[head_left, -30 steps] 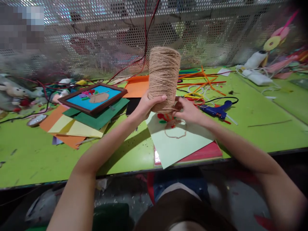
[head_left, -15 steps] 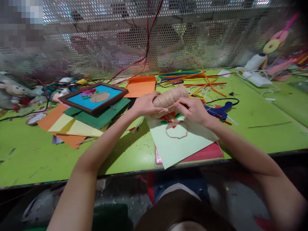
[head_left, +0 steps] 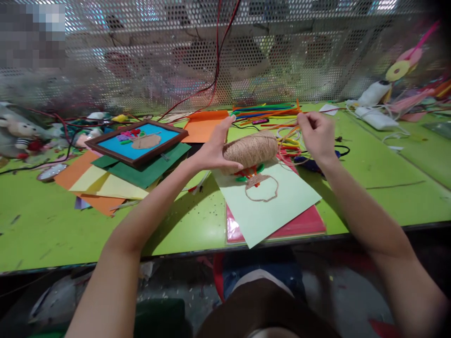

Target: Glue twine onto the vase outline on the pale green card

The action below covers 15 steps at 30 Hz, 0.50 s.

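My left hand (head_left: 213,150) has its thumb and fingers spread around the left end of a spool of brown twine (head_left: 252,149), which lies on its side. Up and to the right of the spool, my right hand (head_left: 317,134) is closed in a pinch on the twine's loose strand, which loops back toward the spool. Beneath the spool lies a pale green sheet of paper (head_left: 271,213), bearing a twine pot outline (head_left: 262,199) partly filled at its top. Orange stems and green leaves above that outline are partly covered by the spool.
Under the sheet rests a pink-red pad (head_left: 296,225). A brown-framed picture (head_left: 137,143) sits on coloured papers (head_left: 112,185) at left. A blue glue gun (head_left: 310,164) is partly hidden behind my right forearm. Pipe cleaners (head_left: 268,111) lie near the perforated metal panel (head_left: 197,56).
My right hand has moved up and right, away from the spool, drawing the twine strand out. My left fingers have spread wider, and the spool lies more level.
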Motion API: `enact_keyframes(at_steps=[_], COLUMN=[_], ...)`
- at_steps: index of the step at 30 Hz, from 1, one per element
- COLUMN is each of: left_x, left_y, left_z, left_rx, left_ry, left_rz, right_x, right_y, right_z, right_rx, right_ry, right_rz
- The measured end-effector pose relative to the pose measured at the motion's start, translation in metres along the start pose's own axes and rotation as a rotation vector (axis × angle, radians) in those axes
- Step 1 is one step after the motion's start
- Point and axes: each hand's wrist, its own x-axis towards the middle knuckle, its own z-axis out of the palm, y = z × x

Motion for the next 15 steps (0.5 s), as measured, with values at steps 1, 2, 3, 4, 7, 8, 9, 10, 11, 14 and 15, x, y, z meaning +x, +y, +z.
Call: enact_keyframes(at_steps=[1,2,3,4,7,8,9,10,11,14,15], left_x=[0.0,0.0,0.001,0.003,0.012,0.016,0.02,0.024,0.027,0.032,0.032], left_y=[0.0,0.0,0.002,0.004,0.014,0.019,0.024,0.029,0.033,0.042,0.042], left_z=[-0.002,-0.004,-0.007,-0.009,-0.013,-0.011,-0.008,-0.004,0.001,0.016,0.018], left_rx=[0.027,0.062,0.098,0.134,0.275,0.337,0.402,0.461,0.507,0.566,0.56], left_ry=[-0.053,-0.122,-0.191,-0.248,-0.326,-0.335,-0.344,-0.35,-0.35,-0.314,-0.303], left_rz=[-0.01,-0.026,-0.047,-0.073,-0.16,-0.18,-0.186,-0.174,-0.151,-0.111,-0.124], right_x=[0.005,0.009,0.012,0.015,0.018,0.018,0.017,0.017,0.016,0.014,0.013], right_y=[0.006,0.011,0.015,0.018,0.022,0.022,0.023,0.024,0.025,0.027,0.026], right_z=[-0.001,-0.002,-0.002,-0.003,-0.003,-0.003,-0.004,-0.005,-0.006,-0.012,-0.015], right_rx=[0.003,0.005,0.003,-0.005,-0.05,-0.068,-0.09,-0.121,-0.161,-0.346,-0.424], right_ry=[0.023,0.033,0.036,0.035,0.01,-0.004,-0.024,-0.047,-0.07,-0.133,-0.154], right_rz=[0.009,0.012,0.013,0.015,0.019,0.02,0.02,0.021,0.025,0.059,0.075])
